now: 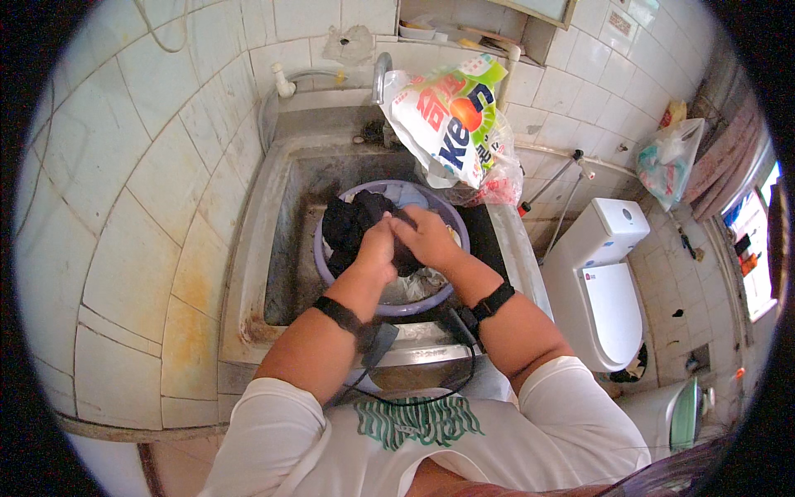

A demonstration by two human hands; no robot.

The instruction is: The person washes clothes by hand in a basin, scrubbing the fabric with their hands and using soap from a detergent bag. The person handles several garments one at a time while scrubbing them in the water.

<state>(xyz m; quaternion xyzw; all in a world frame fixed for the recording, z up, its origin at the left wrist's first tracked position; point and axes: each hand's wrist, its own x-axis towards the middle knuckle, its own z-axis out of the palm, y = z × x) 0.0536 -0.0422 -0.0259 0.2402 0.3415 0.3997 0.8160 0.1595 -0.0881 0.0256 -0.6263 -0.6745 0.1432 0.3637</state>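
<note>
Both of my hands meet over a round purple basin [389,310] that sits inside a worn stone sink [286,207]. My left hand [378,251] and my right hand [429,238] are closed on a dark wet-looking cloth [403,255], pressed between them. A black garment [344,228] bunches at the basin's left side, next to my left hand. Light blue cloth [406,195] lies at the far side, and pale cloth [422,283] shows below my right hand. The fingertips are partly hidden by the hands and the dark cloth.
A metal faucet [382,76] rises behind the basin. At the sink's back right corner stands a white and green detergent bag [447,124]. A white toilet [613,306] is to the right, with a hanging plastic bag [669,161] beyond it. Tiled wall [132,215] borders the left.
</note>
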